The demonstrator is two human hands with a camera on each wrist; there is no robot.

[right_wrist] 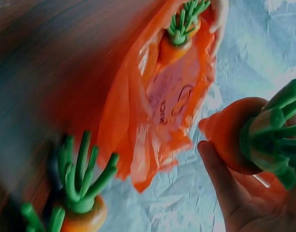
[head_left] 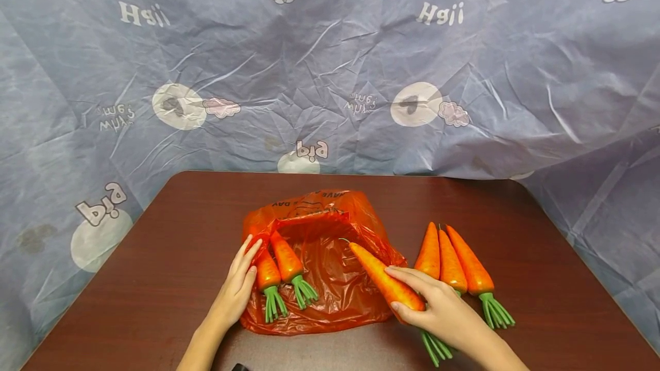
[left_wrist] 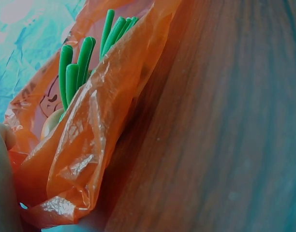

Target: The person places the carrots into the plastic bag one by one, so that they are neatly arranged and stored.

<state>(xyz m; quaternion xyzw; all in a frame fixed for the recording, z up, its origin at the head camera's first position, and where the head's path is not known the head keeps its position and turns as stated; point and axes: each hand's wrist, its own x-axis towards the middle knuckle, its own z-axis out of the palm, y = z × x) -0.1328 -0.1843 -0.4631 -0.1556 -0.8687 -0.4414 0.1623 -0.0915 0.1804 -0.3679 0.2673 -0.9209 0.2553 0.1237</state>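
Observation:
A red plastic bag point(head_left: 340, 291) lies on the table with its mouth toward me. Two carrots point(head_left: 290, 256) with green stem tops lie inside its left part, tops facing me. At the bag's left edge, my left hand point(head_left: 234, 288) holds the plastic; its grip is partly hidden in the left wrist view. My right hand point(head_left: 438, 305) grips another carrot point(head_left: 384, 279) between thumb and fingers, its thin tip pointing into the bag's mouth. In the right wrist view, this carrot's green top point(right_wrist: 271, 135) faces the camera.
Three more carrots point(head_left: 470, 265) lie side by side on the table to the right of the bag. The brown table point(head_left: 170, 262) ends at a printed blue-grey cloth point(head_left: 330, 73) behind. A small dark object point(head_left: 240, 367) shows at the bottom edge.

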